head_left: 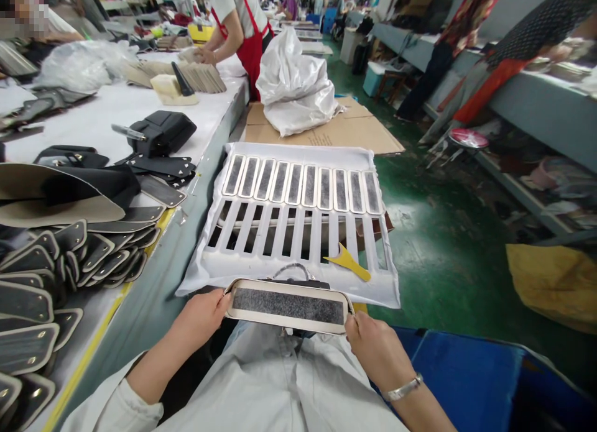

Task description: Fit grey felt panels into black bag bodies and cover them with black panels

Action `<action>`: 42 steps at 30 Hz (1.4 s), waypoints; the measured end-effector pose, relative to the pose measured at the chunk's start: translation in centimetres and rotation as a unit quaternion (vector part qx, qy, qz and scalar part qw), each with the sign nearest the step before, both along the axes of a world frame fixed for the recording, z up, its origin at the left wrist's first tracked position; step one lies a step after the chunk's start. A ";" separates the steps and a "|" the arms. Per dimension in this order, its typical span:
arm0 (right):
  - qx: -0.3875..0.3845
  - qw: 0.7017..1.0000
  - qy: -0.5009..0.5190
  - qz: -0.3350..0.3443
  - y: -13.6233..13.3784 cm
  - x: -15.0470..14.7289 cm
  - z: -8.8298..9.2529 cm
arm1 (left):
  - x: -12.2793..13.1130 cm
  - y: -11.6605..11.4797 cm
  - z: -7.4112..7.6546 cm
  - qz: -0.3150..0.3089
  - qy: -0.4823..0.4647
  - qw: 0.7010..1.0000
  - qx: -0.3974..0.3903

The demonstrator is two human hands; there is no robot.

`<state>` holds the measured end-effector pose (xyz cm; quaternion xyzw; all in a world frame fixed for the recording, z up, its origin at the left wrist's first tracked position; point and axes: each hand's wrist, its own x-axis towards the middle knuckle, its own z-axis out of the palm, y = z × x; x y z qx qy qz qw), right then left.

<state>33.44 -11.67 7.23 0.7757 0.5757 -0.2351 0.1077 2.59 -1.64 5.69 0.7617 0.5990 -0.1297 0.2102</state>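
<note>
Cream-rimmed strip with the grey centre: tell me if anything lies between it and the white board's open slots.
Left hand and right hand hold the cream-rimmed strip before the white slotted board. A yellow flat scraper lies over the right-hand open slots; the others look unblocked.

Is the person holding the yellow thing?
No, the yellow tool lies on the white slotted tray; the left hand and right hand hold a long strip.

Cream-edged grey strip (288, 306), level, over lap
</note>
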 end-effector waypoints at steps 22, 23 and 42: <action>-0.053 0.975 -0.039 0.215 2.3 0.6 1.7 | 0.3 5.9 -0.5 -0.150 -0.130 0.980 0.019; -0.050 0.976 -0.035 0.209 2.3 0.6 1.7 | 0.5 6.2 -0.7 -0.160 -0.124 0.979 0.019; -0.049 0.960 -0.054 0.269 2.3 1.3 0.3 | 0.1 0.9 0.1 -0.035 0.009 0.999 0.035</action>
